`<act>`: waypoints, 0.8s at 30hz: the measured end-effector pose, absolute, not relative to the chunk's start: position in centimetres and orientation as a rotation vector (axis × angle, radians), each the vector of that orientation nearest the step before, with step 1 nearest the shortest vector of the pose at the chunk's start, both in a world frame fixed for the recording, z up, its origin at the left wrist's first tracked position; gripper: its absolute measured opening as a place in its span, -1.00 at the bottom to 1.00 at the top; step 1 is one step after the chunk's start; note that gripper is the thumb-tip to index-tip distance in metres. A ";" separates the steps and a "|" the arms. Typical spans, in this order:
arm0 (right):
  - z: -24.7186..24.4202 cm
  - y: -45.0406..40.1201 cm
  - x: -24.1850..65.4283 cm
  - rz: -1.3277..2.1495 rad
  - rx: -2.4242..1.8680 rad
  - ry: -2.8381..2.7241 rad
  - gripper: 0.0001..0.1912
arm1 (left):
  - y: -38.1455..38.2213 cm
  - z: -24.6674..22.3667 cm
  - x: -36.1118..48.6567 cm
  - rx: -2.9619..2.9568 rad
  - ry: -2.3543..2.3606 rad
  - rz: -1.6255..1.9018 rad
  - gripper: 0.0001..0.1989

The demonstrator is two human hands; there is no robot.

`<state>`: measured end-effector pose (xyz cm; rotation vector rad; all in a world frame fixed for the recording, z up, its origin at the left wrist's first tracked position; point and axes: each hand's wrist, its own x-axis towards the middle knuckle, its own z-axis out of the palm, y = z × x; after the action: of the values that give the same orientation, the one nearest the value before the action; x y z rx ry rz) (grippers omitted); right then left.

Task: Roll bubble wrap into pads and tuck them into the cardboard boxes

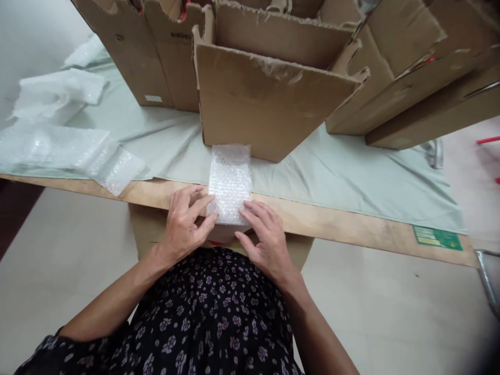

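Note:
A small bubble wrap pouch (229, 182) lies flat at the table's front edge, its far end against a cardboard box (265, 104). My left hand (186, 221) is at the pouch's left side, fingers apart, fingertips touching its near left edge. On the other side my right hand (267, 237) rests its fingertips on the near right edge, thumb spread away. Both hands look open. Whether anything is inside the pouch cannot be made out.
More bubble wrap pieces (58, 146) lie at the left on the pale green cloth (172, 156). Tall cardboard boxes stand along the back and right (429, 99). A green label (437, 238) is on the wooden front edge (344, 224). Below the edge, brown cardboard (146, 229) shows.

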<state>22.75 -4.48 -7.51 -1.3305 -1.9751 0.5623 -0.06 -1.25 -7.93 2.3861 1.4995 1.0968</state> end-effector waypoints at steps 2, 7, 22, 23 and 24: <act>-8.2 -4.1 22.5 0.389 -1.354 -2.113 -0.65 | -1.8 -7.8 -0.4 2.479 1.385 1.054 -0.69; -8.4 -3.2 21.9 0.286 -1.312 -2.058 -0.77 | -2.3 -7.6 -0.9 2.534 1.235 1.032 -0.79; -7.7 -3.5 20.9 0.149 -1.309 -2.199 -0.71 | -0.5 -8.1 0.5 2.312 1.550 1.095 -0.75; -7.7 -3.3 20.9 0.189 -1.328 -2.210 -0.71 | -0.7 -8.1 0.4 2.328 1.530 1.110 -0.76; -7.6 -3.0 21.0 0.231 -1.349 -2.196 -0.72 | -0.9 -8.0 0.2 2.352 1.495 1.117 -0.76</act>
<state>20.97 -3.01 -7.62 -1.3491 -2.1956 0.2314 0.19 -0.94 -7.99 2.3521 1.4951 1.1169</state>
